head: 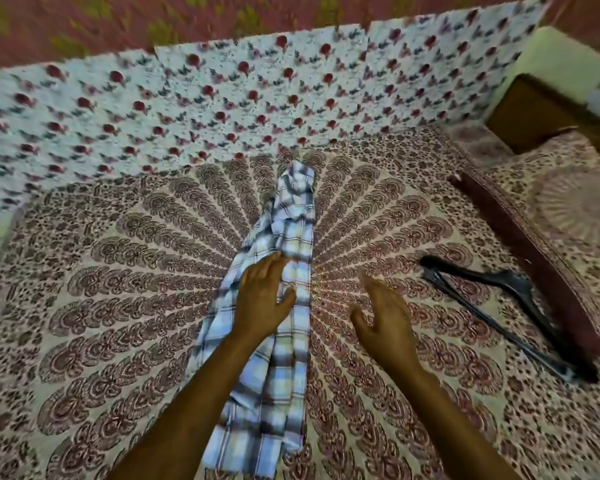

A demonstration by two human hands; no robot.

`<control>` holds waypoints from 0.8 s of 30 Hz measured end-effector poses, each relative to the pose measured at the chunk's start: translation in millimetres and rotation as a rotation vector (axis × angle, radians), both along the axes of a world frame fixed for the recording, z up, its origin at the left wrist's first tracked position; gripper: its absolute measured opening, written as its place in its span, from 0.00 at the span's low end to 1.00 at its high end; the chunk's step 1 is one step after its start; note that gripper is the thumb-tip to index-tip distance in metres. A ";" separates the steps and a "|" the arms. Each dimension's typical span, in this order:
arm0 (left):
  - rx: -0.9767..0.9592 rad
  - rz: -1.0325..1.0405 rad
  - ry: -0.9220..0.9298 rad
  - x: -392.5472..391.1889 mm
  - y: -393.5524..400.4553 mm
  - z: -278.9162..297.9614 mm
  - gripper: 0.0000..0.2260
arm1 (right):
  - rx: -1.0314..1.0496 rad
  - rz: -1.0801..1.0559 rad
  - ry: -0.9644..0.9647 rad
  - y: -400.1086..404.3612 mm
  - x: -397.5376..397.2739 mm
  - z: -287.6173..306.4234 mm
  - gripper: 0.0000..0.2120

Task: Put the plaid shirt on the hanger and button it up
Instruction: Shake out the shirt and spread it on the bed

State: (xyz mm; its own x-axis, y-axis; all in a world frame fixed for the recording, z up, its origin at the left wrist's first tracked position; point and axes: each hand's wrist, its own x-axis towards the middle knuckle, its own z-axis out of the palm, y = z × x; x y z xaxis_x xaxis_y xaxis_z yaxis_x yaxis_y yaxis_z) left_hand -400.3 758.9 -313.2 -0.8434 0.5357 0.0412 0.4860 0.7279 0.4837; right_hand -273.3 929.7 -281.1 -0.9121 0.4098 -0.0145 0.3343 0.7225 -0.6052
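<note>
A bed (101,306) covered with a patterned spread of radiating paisley rings fills most of the view, and it serves as the work area, broad enough for a garment to be spread flat. Along its far side stands a cloth with red flowers on white (222,98), upright like a backdrop.

The plaid shirt (284,209) lies down the middle of the bed as a long narrow bundle, running from the near edge toward the floral cloth. It is bunched and folded on itself, so neither collar nor buttons can be picked out; the frame is blurred with motion, so which end is the neck is probably not decidable here. It needs opening out before a hanger can go in.

The black hanger (492,306) lies flat on the bed well to the right of the shirt, apart from it and untouched, within reach for later.

The left hand (262,299) rests palm-down on the middle of the shirt, fingers straight and together, thumb out; it presses rather than grips, likely to pin the cloth or feel for an edge. The right hand (383,323) hovers just right of the shirt, fingers spread and holding nothing, apparently poised to help unfold.

The task looks barely begun.
</note>
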 end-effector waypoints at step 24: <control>-0.066 0.408 -0.380 -257.1 84.6 -175.7 0.31 | -0.142 0.210 -0.106 63.9 -225.9 -161.3 0.27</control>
